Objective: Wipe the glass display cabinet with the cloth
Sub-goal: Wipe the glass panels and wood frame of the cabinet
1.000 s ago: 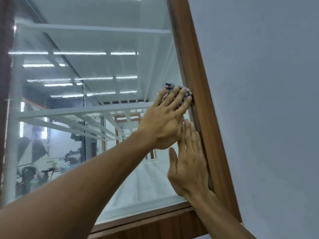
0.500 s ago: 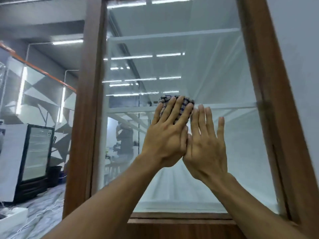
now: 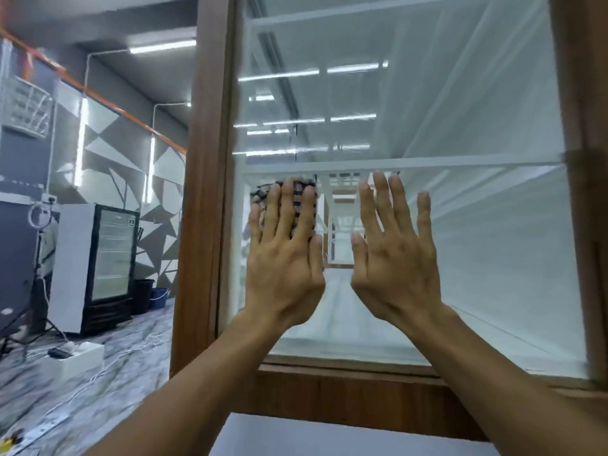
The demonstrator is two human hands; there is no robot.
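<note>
Here the left hand (image 3: pixel 283 258) lies flat on the glass (image 3: pixel 477 258) of the cabinet (image 3: pixel 329 396), fingers straight and close together, with the checked cloth (image 3: pixel 298 192) pressed under them. Nothing curls round the cloth, so only the push against the pane holds it. That suits wiping: a flat hand spreads the pressure and lets the cloth slide. The cloth sits near the left edge of the glass, just beside the wooden post (image 3: pixel 207 192) and just under the white shelf (image 3: pixel 460 163) seen through the pane. The right hand (image 3: pixel 394 258) is bare, fingers straight and fanned, holding nothing, raised at the same height nearer the middle of the glass. It looks placed to steady the person, though I cannot tell whether its palm touches. Much of the glass lies to the right and below the cloth, so I judge the wiping unfinished.
</note>
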